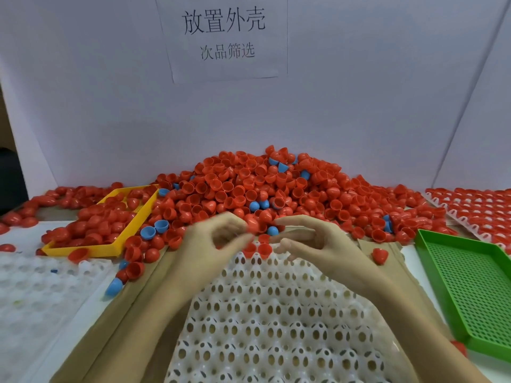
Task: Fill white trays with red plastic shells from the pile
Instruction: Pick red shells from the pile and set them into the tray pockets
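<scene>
Where hands (pixel 218 244) blur — grip unclear, shells (pixel 257 248) half-hidden.

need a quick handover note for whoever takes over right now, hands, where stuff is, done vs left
Left hand: blurred, fingers curled near a red shell; grip unclear.
Right hand: fingers loosely spread over the tray's far edge, holding nothing visible.
White tray: in front, on cardboard, only a few shells seated at its far edge.
Pile: behind the tray, stray blue shells mixed in.
Filled trays: far right.
Left: nearly the whole tray.
</scene>
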Demonstrator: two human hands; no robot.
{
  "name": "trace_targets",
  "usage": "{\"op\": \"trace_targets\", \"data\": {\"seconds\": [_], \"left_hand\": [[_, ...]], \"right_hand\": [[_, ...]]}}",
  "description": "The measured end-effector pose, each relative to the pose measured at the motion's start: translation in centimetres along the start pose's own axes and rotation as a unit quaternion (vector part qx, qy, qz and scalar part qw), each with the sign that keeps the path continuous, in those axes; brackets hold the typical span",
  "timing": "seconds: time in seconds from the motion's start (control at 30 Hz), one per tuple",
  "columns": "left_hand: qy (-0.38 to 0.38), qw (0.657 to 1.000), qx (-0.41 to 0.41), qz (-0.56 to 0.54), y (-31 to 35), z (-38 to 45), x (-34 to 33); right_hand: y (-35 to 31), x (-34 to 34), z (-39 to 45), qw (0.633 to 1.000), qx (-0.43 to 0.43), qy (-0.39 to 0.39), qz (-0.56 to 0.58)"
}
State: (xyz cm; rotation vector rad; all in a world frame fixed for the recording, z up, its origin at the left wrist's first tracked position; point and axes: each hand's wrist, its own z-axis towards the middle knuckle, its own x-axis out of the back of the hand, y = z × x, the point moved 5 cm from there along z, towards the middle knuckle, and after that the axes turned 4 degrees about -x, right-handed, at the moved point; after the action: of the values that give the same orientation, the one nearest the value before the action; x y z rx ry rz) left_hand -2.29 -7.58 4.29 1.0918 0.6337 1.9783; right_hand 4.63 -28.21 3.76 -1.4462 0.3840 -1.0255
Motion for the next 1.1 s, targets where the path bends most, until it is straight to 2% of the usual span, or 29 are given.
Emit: {"op": "trace_targets", "data": {"seconds": [0.07, 0.13, 0.17, 0.23, 0.33, 0.43, 0.53, 0.6, 0.7, 0.83, 0.97, 1.03, 1.1], "left_hand": [[0.116, 0.987, 0.019, 0.107, -2.2, 0.1, 4.6], [0.223, 0.938, 0.034, 0.264, -4.5, -0.7, 9.7], [0.251, 0.907, 0.058, 0.334, -5.8, -1.4, 11.8], [0.253, 0.860, 0.135, 0.423, -8.1, -2.5, 14.3], [0.215, 0.835, 0.163, 0.480, -8.8, -2.7, 14.3], [0.212, 0.858, 0.094, 0.457, -7.1, -1.4, 12.7], [0.178, 0.897, -0.008, 0.405, -4.9, -0.4, 9.7], [0.140, 0.910, -0.051, 0.388, -3.7, -0.3, 7.1], [0.100, 0.914, -0.094, 0.383, -2.5, -0.3, 4.4], [0.066, 0.917, -0.119, 0.374, -2.0, -0.4, 2.7], [0.048, 0.921, -0.117, 0.369, -1.8, -0.6, 2.3], [0.051, 0.923, -0.107, 0.366, -1.7, -0.6, 2.6], [0.055, 0.925, -0.105, 0.362, -1.4, -0.6, 2.7]], "right_hand": [[0.4, 0.9, 0.1, 0.999, -0.013, 0.028, -0.021], [0.9, 1.9, 0.1, 0.998, -0.030, 0.055, -0.033], [1.2, 2.5, 0.2, 0.996, -0.038, 0.071, -0.037], [2.0, 3.5, 0.3, 0.992, -0.056, 0.108, -0.045], [3.4, 5.5, 0.3, 0.973, -0.094, 0.187, -0.101], [4.6, 7.8, 0.1, 0.912, -0.126, 0.283, -0.270], [5.9, 9.5, 0.4, 0.878, -0.153, 0.326, -0.315], [6.3, 9.9, 1.4, 0.879, -0.151, 0.295, -0.341], [6.8, 9.7, 3.8, 0.891, -0.109, 0.201, -0.393], [8.5, 9.8, 6.8, 0.864, -0.117, 0.109, -0.478], [9.2, 10.0, 7.6, 0.876, -0.136, 0.099, -0.452], [8.4, 9.7, 7.4, 0.892, -0.114, 0.128, -0.417], [7.0, 9.3, 6.7, 0.925, -0.099, 0.169, -0.326]]}}
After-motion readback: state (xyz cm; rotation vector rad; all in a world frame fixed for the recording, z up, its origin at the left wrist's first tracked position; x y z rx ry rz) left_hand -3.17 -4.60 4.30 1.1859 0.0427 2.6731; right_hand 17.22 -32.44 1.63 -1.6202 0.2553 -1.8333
